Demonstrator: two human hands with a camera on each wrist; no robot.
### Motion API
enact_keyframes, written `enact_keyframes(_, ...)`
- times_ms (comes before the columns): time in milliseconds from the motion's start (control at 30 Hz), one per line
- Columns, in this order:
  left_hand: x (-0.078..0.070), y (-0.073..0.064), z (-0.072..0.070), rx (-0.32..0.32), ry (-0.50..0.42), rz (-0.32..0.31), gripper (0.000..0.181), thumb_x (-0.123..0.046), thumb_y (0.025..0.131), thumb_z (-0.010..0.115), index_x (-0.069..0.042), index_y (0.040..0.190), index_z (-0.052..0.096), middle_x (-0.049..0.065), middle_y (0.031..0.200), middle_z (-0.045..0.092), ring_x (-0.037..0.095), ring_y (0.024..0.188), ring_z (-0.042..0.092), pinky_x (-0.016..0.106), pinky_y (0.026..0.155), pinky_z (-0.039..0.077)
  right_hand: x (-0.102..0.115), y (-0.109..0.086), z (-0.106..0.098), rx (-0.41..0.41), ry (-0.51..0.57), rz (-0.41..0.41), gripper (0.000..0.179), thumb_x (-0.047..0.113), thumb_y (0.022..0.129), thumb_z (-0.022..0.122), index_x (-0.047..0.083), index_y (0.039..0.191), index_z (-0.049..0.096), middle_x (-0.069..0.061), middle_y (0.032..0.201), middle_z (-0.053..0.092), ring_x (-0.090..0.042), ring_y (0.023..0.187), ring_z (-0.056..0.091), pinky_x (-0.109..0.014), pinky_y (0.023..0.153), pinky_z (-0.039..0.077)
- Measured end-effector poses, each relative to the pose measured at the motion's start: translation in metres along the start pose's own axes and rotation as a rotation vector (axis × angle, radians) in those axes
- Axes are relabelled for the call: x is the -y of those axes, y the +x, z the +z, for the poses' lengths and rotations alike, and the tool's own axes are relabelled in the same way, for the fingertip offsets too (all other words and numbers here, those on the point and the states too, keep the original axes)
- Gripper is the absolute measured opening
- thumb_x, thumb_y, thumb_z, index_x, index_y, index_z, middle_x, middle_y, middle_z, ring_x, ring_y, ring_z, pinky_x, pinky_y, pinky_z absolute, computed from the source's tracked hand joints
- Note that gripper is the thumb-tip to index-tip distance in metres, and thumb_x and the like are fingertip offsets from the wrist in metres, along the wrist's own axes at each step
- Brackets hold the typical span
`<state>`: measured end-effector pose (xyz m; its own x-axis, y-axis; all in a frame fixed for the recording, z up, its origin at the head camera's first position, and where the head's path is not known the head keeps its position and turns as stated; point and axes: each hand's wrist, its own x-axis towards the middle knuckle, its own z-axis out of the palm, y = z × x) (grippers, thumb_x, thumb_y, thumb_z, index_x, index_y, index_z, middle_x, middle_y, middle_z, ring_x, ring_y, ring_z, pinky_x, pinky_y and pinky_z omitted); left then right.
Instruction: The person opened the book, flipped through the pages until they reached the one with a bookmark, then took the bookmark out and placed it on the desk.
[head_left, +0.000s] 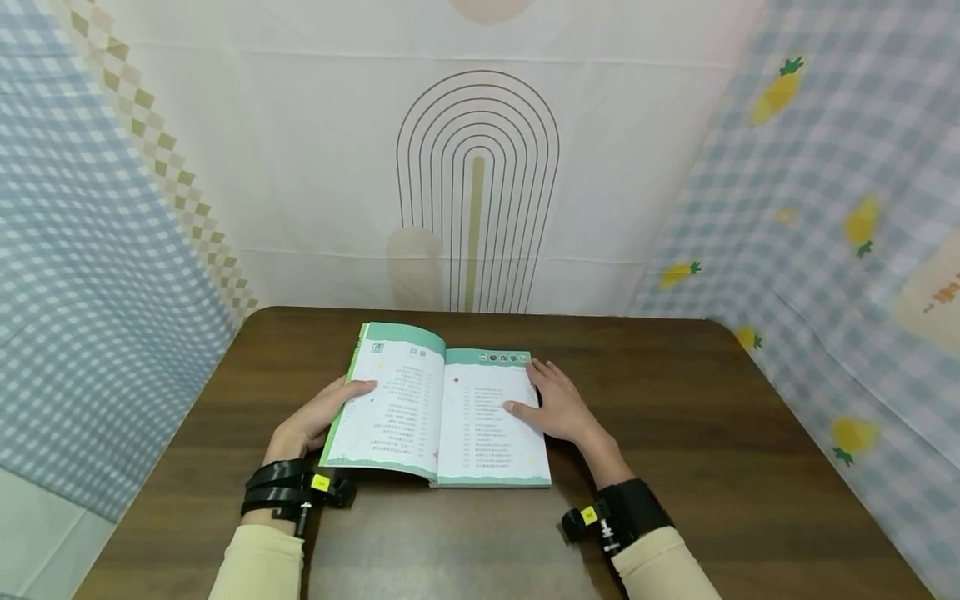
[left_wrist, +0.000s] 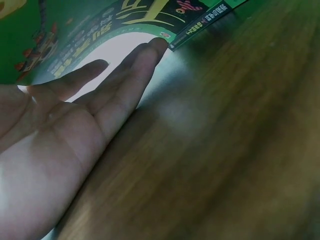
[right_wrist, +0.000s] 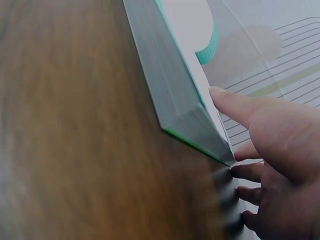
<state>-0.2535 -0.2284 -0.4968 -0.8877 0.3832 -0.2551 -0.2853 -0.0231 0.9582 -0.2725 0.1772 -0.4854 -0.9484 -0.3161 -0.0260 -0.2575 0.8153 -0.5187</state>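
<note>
Head view: you have a dark brown wooden table [head_left: 720,433] below you, an open paperback book with white, green-bordered pages [head_left: 431,408] on it, left of its middle and nearer the far edge.
Book: its right half lies on the tabletop; its left half is raised and tilted, the page curving toward the spine.
Left hand [head_left: 318,414]: you hold the book's left edge, thumb over the page, other fingers reaching long beneath the cover.
Green cover: your left wrist view shows its printed underside [left_wrist: 30,45] above those fingers.
Right hand [head_left: 558,406]: your fingers are spread wide at the book's right edge near its far corner; the thumb rests on the right page.
Page block: your right wrist view shows its thick grey side [right_wrist: 170,70], with the fingertips just beside the corner.
Wrists: each of yours wears a black strap with a small camera, [head_left: 273,492] on the left one; both sleeves are pale yellow.
Cloths: a white sheet printed with arched lines [head_left: 322,167] hangs beyond the far edge, blue-and-white checked cloth [head_left: 97,250] beyond the left and right edges, the right one bearing yellow pineapples.
</note>
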Motion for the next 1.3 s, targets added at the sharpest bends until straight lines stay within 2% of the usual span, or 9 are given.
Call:
enact_keyframes(200, 0.0030, -0.0004, 0.0004, 0.004, -0.008, -0.023, 0.066, -0.036, 0.111, 0.055, -0.012, 0.164, 0.023, 0.008, 0.113, 0.076, 0.024, 0.092, 0.078, 0.038, 0.073, 0.065, -0.0046, -0.0032, 0.0034, 0.020, 0.011, -0.002, 0.092, 0.051, 0.100, 0.070, -0.001, 0.164, 0.030, -0.021, 0.172, 0.025, -0.043, 0.161, 0.014, -0.067, 0.125, 0.019)
enact_keyframes(400, 0.0057, -0.0018, 0.0015, 0.022, -0.016, -0.019, 0.067, -0.036, 0.111, 0.054, -0.011, 0.164, 0.022, 0.008, 0.115, 0.076, 0.025, 0.094, 0.078, 0.039, 0.075, 0.065, -0.0067, -0.0047, 0.0047, 0.018, 0.017, -0.009, 0.092, 0.050, 0.100, 0.071, -0.003, 0.163, 0.031, -0.023, 0.171, 0.026, -0.044, 0.160, 0.014, -0.067, 0.126, 0.018)
enact_keyframes(767, -0.0007, 0.0061, 0.0026, 0.018, -0.025, -0.008, 0.068, -0.036, 0.111, 0.056, -0.010, 0.164, 0.023, 0.008, 0.114, 0.076, 0.024, 0.093, 0.078, 0.038, 0.075, 0.066, -0.0063, -0.0034, -0.0027, -0.005, 0.014, -0.013, 0.091, 0.050, 0.099, 0.071, -0.004, 0.162, 0.033, -0.024, 0.170, 0.028, -0.045, 0.160, 0.015, -0.068, 0.125, 0.018)
enact_keyframes(967, 0.0041, 0.0015, 0.0003, 0.011, -0.025, -0.016, 0.069, -0.036, 0.111, 0.055, -0.012, 0.165, 0.020, 0.008, 0.114, 0.076, 0.025, 0.094, 0.078, 0.038, 0.075, 0.066, -0.0050, -0.0028, 0.0018, 0.002, 0.029, -0.011, 0.090, 0.049, 0.099, 0.071, -0.003, 0.162, 0.034, -0.022, 0.171, 0.028, -0.044, 0.160, 0.015, -0.067, 0.126, 0.018)
enact_keyframes(1133, 0.0035, -0.0023, -0.0010, 0.017, -0.018, -0.016, 0.064, -0.035, 0.112, 0.054, -0.010, 0.163, 0.023, 0.007, 0.114, 0.076, 0.023, 0.094, 0.078, 0.037, 0.076, 0.065, -0.0039, -0.0018, 0.0020, 0.010, 0.027, -0.024, 0.089, 0.048, 0.100, 0.071, -0.004, 0.162, 0.033, -0.024, 0.170, 0.028, -0.044, 0.160, 0.015, -0.065, 0.127, 0.017)
enact_keyframes(1300, 0.0002, 0.0013, -0.0003, 0.016, -0.038, -0.013, 0.063, -0.035, 0.111, 0.055, -0.012, 0.162, 0.026, 0.007, 0.115, 0.076, 0.024, 0.095, 0.078, 0.037, 0.077, 0.065, -0.0043, 0.0000, -0.0017, -0.002, 0.021, -0.023, 0.089, 0.048, 0.100, 0.071, -0.004, 0.162, 0.034, -0.023, 0.170, 0.028, -0.044, 0.160, 0.015, -0.065, 0.127, 0.017)
